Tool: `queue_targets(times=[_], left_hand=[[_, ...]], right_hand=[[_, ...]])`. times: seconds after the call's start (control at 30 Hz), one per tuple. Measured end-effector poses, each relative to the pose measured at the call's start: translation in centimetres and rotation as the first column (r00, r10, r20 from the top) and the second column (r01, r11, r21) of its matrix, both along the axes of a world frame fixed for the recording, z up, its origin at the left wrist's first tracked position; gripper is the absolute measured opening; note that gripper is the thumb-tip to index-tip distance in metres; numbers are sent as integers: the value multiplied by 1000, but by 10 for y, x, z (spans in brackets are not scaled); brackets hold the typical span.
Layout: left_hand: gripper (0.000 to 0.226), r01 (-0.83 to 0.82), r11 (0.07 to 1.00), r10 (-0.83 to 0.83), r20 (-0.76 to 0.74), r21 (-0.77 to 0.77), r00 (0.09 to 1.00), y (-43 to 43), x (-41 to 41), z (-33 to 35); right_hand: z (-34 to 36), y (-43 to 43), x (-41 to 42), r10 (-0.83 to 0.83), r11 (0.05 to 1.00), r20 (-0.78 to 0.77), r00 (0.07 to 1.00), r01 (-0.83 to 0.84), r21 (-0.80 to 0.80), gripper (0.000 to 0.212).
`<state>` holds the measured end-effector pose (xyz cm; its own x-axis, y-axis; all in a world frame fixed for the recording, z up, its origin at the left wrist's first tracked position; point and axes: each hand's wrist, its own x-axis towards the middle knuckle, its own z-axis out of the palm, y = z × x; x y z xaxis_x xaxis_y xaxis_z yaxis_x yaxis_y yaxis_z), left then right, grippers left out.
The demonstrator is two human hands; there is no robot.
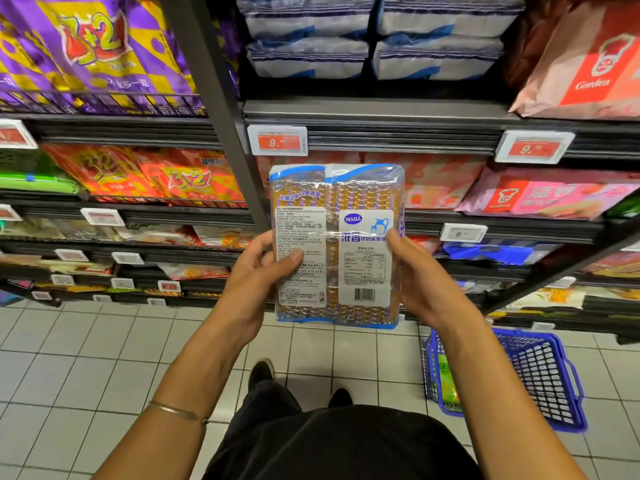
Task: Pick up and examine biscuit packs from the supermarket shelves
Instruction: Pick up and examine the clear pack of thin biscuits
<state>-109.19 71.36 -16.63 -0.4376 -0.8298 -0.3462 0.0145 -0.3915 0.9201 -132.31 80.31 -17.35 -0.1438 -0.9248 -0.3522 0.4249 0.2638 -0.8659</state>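
A clear biscuit pack [346, 188] with blue trim and white printed labels is held upright in front of the shelves, its back side with barcode facing me. My left hand [256, 275] grips its left edge, thumb across the label. My right hand [417, 275] grips its right edge, thumb on the front near the blue logo. Golden biscuits show through the wrapper.
Dark shelves [381, 116] carry more packs: blue-and-white ones [374, 36] above, purple and orange bags [104, 46] at left, pink and red bags [571, 64] at right. A blue shopping basket [540, 379] with a green item stands on the tiled floor at right.
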Motion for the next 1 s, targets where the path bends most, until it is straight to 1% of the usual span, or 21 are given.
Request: queue_targets(times=[0.13,0.17,0.27,0.43,0.57,0.67,0.7,0.77,0.83,0.87,0.9,0.93,1.0], left_hand=[[53,-19,1000,19,11,-13,1000,-1,0,3],[52,-22,1000,22,10,-17,1000,-1,0,3],[51,-27,999,27,-1,-33,1000,0,-1,4],[49,-2,998,1,-7,-68,1000,-1,0,4],[52,9,996,-10,-6,-85,1000,-1,0,6],[52,40,997,-41,-11,-66,999,-3,1,7],[55,65,997,-66,-22,-46,998,-3,3,6],[72,120,993,-119,-73,7,990,-4,6,7],[82,174,985,-169,-136,23,976,-5,7,8],[83,186,982,-180,-169,19,969,-5,6,7],[78,184,983,-179,-185,9,966,-5,5,7],[68,168,986,-167,-181,-10,969,-6,4,5],[55,120,992,-126,-188,-40,974,-6,2,2]], right_hand=[[1,-4,3,-6,1000,11,1000,6,6,45],[2,-5,3,-11,1000,20,1000,11,4,47],[-1,-6,4,-24,1000,75,997,24,3,61],[-3,-4,4,-33,999,93,995,34,-11,68],[-4,-4,5,-57,998,31,998,58,-37,56],[-4,-5,3,-81,995,60,995,84,-57,47],[-3,-5,2,-88,994,83,993,93,-60,43],[-3,-4,1,-87,994,117,989,95,-62,43],[-4,-5,0,-62,995,110,992,71,-76,55],[-3,-5,1,-46,995,94,994,54,-86,65],[-3,-6,2,-31,995,82,996,39,-90,73],[-4,-6,2,-16,996,71,997,22,-91,77],[-5,-7,2,3,995,40,999,1,-97,71]])
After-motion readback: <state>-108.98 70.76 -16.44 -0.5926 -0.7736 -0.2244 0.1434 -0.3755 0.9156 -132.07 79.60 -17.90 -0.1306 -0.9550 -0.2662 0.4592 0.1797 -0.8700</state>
